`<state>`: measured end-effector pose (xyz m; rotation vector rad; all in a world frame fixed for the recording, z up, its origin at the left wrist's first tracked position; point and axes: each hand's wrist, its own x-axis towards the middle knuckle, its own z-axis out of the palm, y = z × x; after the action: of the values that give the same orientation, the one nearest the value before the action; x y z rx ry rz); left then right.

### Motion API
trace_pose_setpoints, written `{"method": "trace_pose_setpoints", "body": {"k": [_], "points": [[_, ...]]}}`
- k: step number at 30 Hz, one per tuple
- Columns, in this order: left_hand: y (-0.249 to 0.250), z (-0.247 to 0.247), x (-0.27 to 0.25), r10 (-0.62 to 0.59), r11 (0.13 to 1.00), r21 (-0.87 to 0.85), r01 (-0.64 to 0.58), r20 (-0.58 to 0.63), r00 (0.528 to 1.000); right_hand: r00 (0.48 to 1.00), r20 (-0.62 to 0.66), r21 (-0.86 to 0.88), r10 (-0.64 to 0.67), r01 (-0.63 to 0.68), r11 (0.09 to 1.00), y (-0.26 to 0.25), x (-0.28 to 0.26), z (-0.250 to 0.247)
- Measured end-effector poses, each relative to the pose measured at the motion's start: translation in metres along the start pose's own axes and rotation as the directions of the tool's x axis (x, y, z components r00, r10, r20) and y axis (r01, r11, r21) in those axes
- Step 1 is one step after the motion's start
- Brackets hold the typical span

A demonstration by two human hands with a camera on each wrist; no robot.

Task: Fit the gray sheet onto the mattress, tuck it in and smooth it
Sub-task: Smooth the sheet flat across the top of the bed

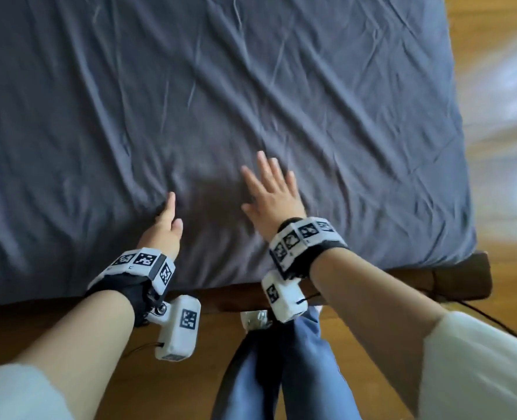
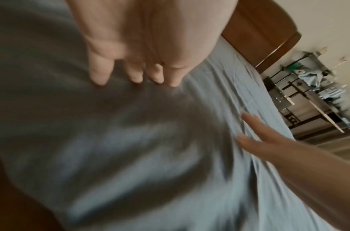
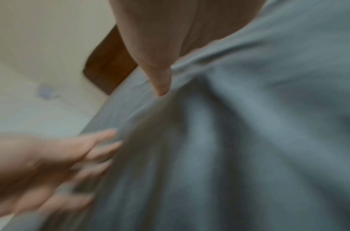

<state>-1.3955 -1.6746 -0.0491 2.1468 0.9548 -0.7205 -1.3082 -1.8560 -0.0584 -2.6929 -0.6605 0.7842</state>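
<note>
Head view shows a dark wooden bed frame [image 1: 239,295] edging the mattress, over a glossy wooden floor [image 1: 493,71]. Spread across the mattress lies the wrinkled gray cotton sheet [image 1: 220,86]. Both the left hand [image 1: 164,227] and right hand [image 1: 270,192] rest flat on it, fingers straight, near each other but apart.

Wrinkled gray sheet [image 1: 251,86] covers the wooden bed [image 1: 463,277].
</note>
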Motion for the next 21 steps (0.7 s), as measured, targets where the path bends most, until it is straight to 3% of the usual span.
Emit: {"method": "trace_pose_setpoints", "body": {"k": [2, 4, 5, 8, 10, 12, 14, 17, 21], "points": [[-0.012, -0.017, -0.003, 0.014, 0.983, -0.180, -0.027, -0.075, 0.997, 0.957, 0.155, -0.058, -0.244, 0.255, 0.965, -0.057, 0.019, 0.018], [-0.022, -0.029, -0.002, 0.040, 0.979, -0.191, -0.069, -0.153, 0.987, 0.924, 0.236, -0.113, -0.300, 0.333, 0.936, -0.058, 0.032, 0.027], [-0.023, -0.032, 0.001, 0.063, 0.981, -0.172, -0.092, -0.167, 0.984, 0.937, 0.220, -0.125, -0.273, 0.305, 0.944, -0.043, 0.036, 0.027], [-0.010, -0.020, 0.014, 0.002, 1.000, -0.009, -0.003, -0.066, 0.998, 0.989, 0.125, -0.156, -0.078, 0.097, 0.983, 0.039, 0.032, 0.006], [0.012, 0.001, 0.020, -0.097, 0.981, 0.170, 0.097, -0.012, 0.995, 0.985, 0.067, -0.131, 0.159, -0.149, 0.980, 0.101, 0.016, -0.019], [0.039, 0.023, 0.021, -0.101, 0.968, 0.233, 0.095, 0.015, 0.995, 0.908, 0.046, -0.066, 0.417, -0.414, 0.908, 0.162, -0.008, -0.039], [0.065, 0.042, 0.019, -0.058, 0.963, 0.267, 0.042, 0.052, 0.997, 0.816, 0.062, -0.060, 0.574, -0.571, 0.819, 0.211, -0.035, -0.051], [0.091, 0.060, 0.017, -0.040, 0.953, 0.303, 0.007, 0.105, 0.994, 0.760, 0.090, -0.028, 0.644, -0.644, 0.764, 0.240, -0.055, -0.050], [0.116, 0.078, 0.019, -0.086, 0.944, 0.326, 0.051, 0.094, 0.992, 0.756, 0.071, -0.034, 0.651, -0.650, 0.759, 0.247, -0.048, -0.036]]}}
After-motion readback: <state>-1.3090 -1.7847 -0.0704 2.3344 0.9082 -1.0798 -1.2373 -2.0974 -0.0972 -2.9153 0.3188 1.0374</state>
